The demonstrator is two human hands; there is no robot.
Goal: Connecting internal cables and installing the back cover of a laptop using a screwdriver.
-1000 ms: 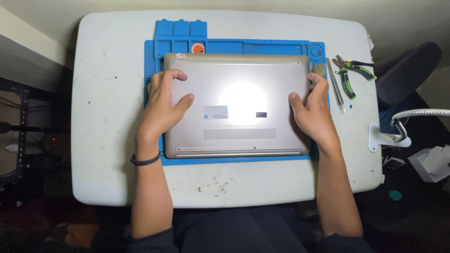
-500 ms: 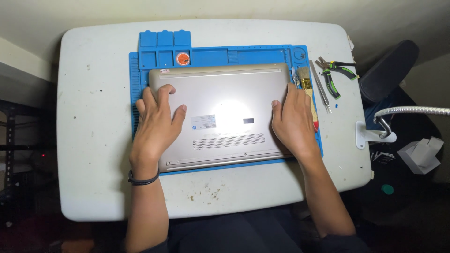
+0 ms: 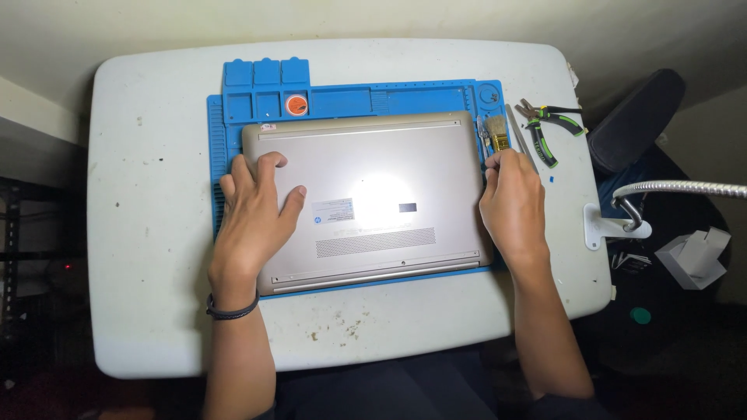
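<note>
Left hand [image 3: 253, 210] flat on laptop [image 3: 373, 198], blue mat [image 3: 350, 99] tray holding orange disc [image 3: 296, 104]

One head-worn camera looks almost straight down from above the near edge of the white desk [image 3: 140, 311]. It sits high enough to take in all four desk edges, with both forearms entering from the bottom and dark floor on either side.

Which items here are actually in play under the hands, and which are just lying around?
In play:
left hand flat on the laptop
right hand at the laptop's right edge
blue mat under it

Lying about:
small brush
pliers
orange disc
lamp arm
</note>
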